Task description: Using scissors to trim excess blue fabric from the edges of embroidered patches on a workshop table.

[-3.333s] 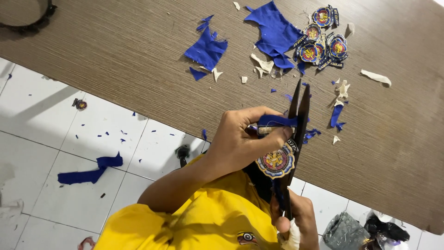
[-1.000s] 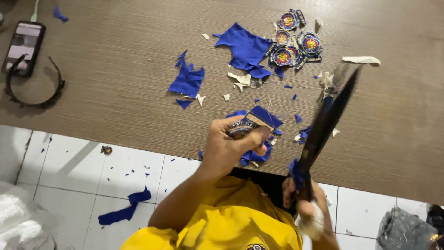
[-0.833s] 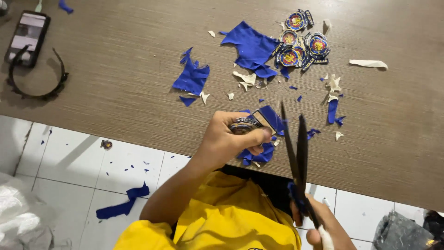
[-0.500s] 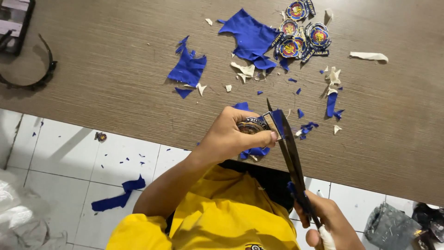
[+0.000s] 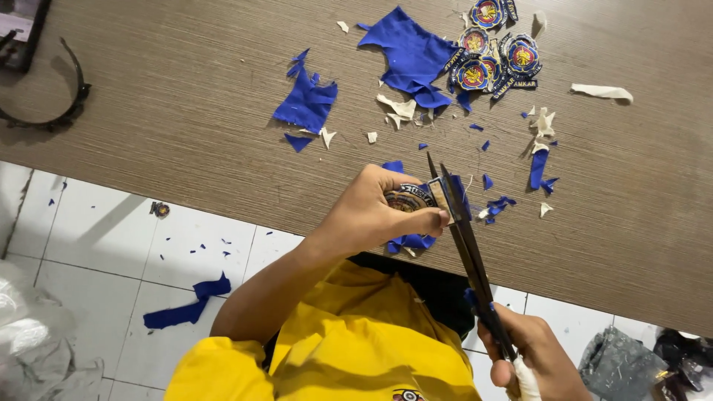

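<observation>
Over at the far left corner of the surface (image 5: 186, 111), a black curved band (image 5: 56, 111) is lying beside a dark phone (image 5: 22, 30). Down on the tiled floor (image 5: 111, 252), a blue fabric strip (image 5: 186, 308) is sitting among tiny blue specks. Moving right, a ragged blue scrap (image 5: 306, 100) is resting mid-surface, and a larger blue cloth piece (image 5: 412, 52) is lying toward the far edge. Now the action: the left hand (image 5: 371, 215) is curling over the near edge, thumb and fingers pinching a round embroidered patch (image 5: 411, 199) with blue fabric hanging beneath it. The scissors (image 5: 464, 245) are biting in right at that patch, blades nearly closed, tips pointing toward the far edge. The right hand (image 5: 531, 356) is gripping the scissor handles below the near edge, fingers wrapped tight, one finger bandaged in white. Farther right, a cluster of finished round patches (image 5: 494, 52) is piling up by the far edge, with white trimmings (image 5: 601, 91) and blue snippets (image 5: 538, 167) scattering toward the right side.
</observation>
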